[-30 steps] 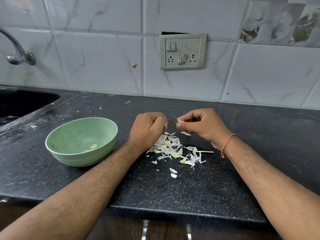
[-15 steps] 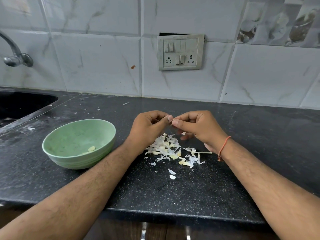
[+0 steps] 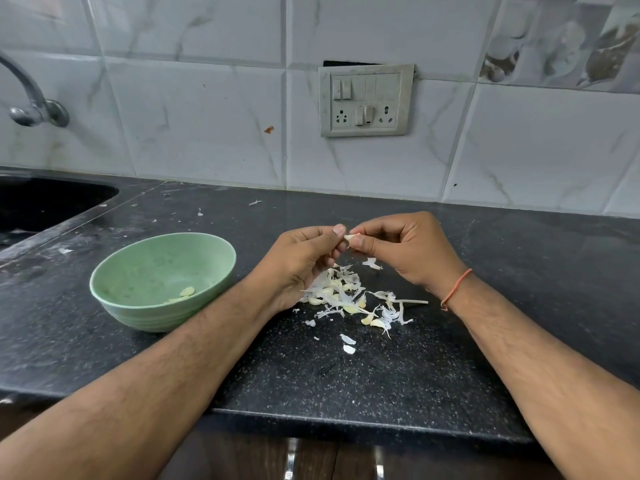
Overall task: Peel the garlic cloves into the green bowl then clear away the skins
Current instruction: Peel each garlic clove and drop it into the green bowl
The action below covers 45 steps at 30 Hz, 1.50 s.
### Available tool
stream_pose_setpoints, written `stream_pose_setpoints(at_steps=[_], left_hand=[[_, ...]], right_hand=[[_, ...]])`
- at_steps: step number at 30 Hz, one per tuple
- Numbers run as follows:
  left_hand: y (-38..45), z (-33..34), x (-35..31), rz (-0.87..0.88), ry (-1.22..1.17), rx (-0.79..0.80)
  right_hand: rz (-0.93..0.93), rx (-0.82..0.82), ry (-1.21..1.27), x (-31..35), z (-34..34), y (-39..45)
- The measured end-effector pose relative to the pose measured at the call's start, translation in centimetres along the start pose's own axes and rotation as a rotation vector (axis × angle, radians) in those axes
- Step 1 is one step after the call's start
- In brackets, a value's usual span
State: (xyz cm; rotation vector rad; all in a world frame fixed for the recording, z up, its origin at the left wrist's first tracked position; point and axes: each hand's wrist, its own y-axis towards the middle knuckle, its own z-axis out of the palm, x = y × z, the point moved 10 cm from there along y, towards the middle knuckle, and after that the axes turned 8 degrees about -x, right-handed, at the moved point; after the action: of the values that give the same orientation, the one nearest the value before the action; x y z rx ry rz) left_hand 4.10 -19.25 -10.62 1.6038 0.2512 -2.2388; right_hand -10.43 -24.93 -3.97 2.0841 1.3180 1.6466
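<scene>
A garlic clove is pinched between the fingertips of the left hand and right hand, above the skins heaped mid-worktop. The green bowl is set toward the left edge, peeled cloves inside.

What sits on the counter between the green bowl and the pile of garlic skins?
In the head view, only the left hand and its forearm cross that gap between the green bowl and the garlic skins; no loose item shows there.
</scene>
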Motion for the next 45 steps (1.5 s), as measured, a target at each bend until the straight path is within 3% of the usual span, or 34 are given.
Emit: stream_pose_setpoints(at_steps=[4, 8, 11, 13, 17, 23, 28, 38, 45], left_hand=[[-0.1, 0.6, -0.1, 0.020, -0.005, 0.023], [-0.3, 0.9, -1.0, 0.161, 0.178, 0.033], [-0.4, 0.2, -2.5, 0.357, 0.369, -0.060], [-0.7, -0.2, -3.8, 0.478, 0.374, -0.124], [-1.0, -0.5, -4.6, 0.587, 0.536, -0.179], [-0.8, -0.6, -4.4, 0.582, 0.588, -0.190], [-0.9, -0.7, -4.4, 0.554, 0.595, -0.203], [-0.6, -0.6, -3.5, 0.396, 0.411, -0.142], [-0.3, -0.5, -2.4, 0.279, 0.273, -0.087]], right_hand=[[0.029, -0.034, 0.169, -0.2, 0.1, 0.2], [0.107, -0.115, 0.336, -0.7, 0.0, 0.3], [0.102, -0.116, 0.234, -1.2, -0.4, 0.4], [0.080, -0.118, 0.108, -1.6, -0.8, 0.5], [0.040, -0.108, -0.014, -1.6, -0.6, 0.5], [0.068, -0.087, 0.092, -1.6, -0.4, 0.7], [-0.043, -0.122, -0.027, -0.5, -0.7, 0.8], [-0.211, -0.168, -0.194, 1.3, -0.7, 0.5], [-0.183, -0.180, -0.136, 0.9, -0.8, 0.5]])
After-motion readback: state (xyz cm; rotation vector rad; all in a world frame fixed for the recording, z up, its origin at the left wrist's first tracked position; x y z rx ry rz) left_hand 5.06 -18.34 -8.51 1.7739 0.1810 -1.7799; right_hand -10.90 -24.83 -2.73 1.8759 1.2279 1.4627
